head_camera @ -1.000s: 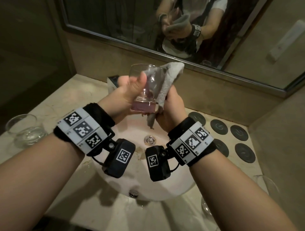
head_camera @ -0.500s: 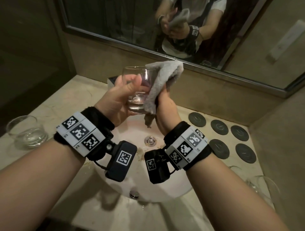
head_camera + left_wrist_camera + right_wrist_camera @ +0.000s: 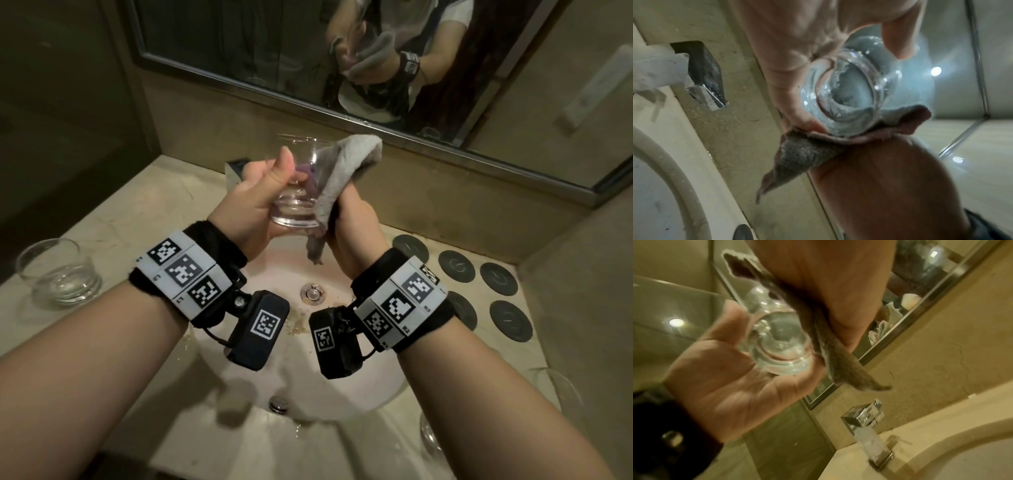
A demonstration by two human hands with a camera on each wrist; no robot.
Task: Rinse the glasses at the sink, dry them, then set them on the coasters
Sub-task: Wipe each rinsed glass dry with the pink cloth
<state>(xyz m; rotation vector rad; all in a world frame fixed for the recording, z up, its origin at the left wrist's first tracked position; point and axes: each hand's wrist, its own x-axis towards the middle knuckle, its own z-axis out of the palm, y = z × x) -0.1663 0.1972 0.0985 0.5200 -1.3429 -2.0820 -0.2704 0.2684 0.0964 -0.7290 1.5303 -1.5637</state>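
Note:
Above the sink basin (image 3: 342,383) my left hand (image 3: 263,192) grips a clear tumbler (image 3: 296,209), thumb on its near side. My right hand (image 3: 352,222) holds a grey cloth (image 3: 346,168) that drapes over the rim and into the glass, with its tail hanging below. The left wrist view looks up at the tumbler's thick base (image 3: 846,100), with the cloth (image 3: 807,155) bunched under it. In the right wrist view the glass (image 3: 777,344) sits in my left palm (image 3: 725,386) beside the cloth (image 3: 838,363). Several dark round coasters (image 3: 500,277) lie on the counter at right.
A second tumbler (image 3: 58,274) stands on the counter at left. Another glass (image 3: 561,394) shows partly at the lower right edge. A square chrome tap (image 3: 867,426) stands behind the basin below a wall mirror (image 3: 308,51). The drain (image 3: 312,294) is open in the bowl.
Both hands stayed above the sink; the glass turned in my left hand while the cloth shifted over its rim and down inside it.

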